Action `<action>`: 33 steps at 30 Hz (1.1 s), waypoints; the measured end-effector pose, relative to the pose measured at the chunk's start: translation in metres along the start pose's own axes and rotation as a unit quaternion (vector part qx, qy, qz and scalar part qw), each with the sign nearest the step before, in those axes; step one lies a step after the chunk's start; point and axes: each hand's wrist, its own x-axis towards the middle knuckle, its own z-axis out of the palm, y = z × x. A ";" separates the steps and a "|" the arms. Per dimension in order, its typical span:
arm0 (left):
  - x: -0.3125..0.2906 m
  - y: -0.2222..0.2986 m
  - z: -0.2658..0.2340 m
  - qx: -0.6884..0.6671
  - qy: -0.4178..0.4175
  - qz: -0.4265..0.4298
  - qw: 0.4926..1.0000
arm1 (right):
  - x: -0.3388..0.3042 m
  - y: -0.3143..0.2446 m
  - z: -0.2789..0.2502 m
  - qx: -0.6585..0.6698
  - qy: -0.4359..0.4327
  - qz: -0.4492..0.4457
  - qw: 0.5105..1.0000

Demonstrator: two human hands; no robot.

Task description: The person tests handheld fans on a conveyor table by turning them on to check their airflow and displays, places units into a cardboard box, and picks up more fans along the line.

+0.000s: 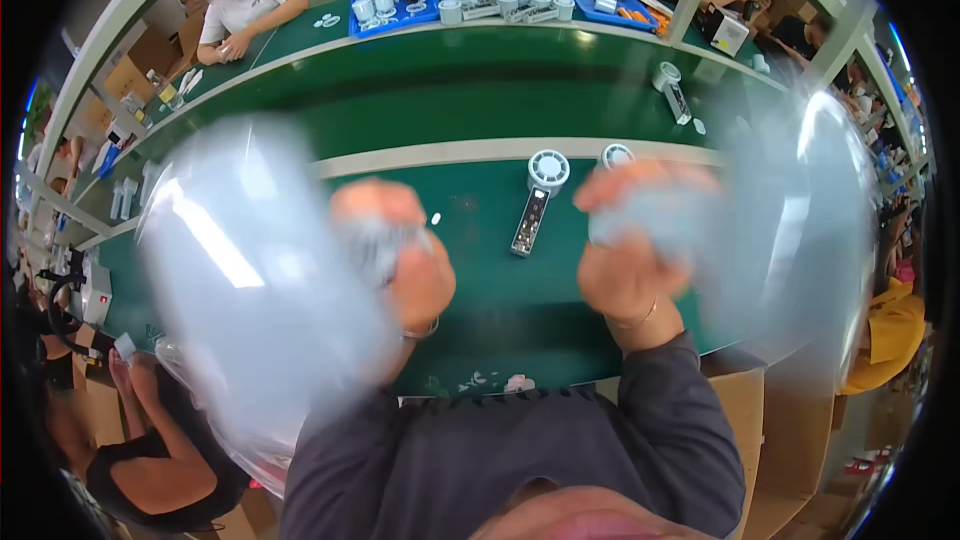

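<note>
The left hand (420,285) is closed around a greyish piece (375,245) with darker markings on it, its fingers curled over the upper side; blur hides whether the fingertips meet. The right hand (622,275) grips a pale blue-grey piece (650,222), fingers bent across its top and the thumb side below, again too smeared to say how tightly they press. Outward of the left fingers spreads a large, glossy, pale shape (260,250) with a bright streak of reflected light, and outward of the right fingers a similar large pale shape (805,230); I cannot tell whether either joins the piece beside it. Three small fans can be counted close by: one pale fan (548,172) lies between the two sets of fingers, its round slotted head away from the wearer and its narrow handle showing a dark inside with small parts; a second fan (617,155) is just beyond the right fingers and partly hidden by them; a third fan (667,76) lies well beyond the right fingers. One small white oval (436,218) sits just beside the left fingers on the green table (480,310). Two blue trays (365,27) rest far beyond both hands.
</note>
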 end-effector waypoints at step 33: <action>-0.002 -0.031 0.008 0.075 0.077 -0.132 0.985 | 0.027 0.009 0.024 0.058 -0.011 0.156 0.986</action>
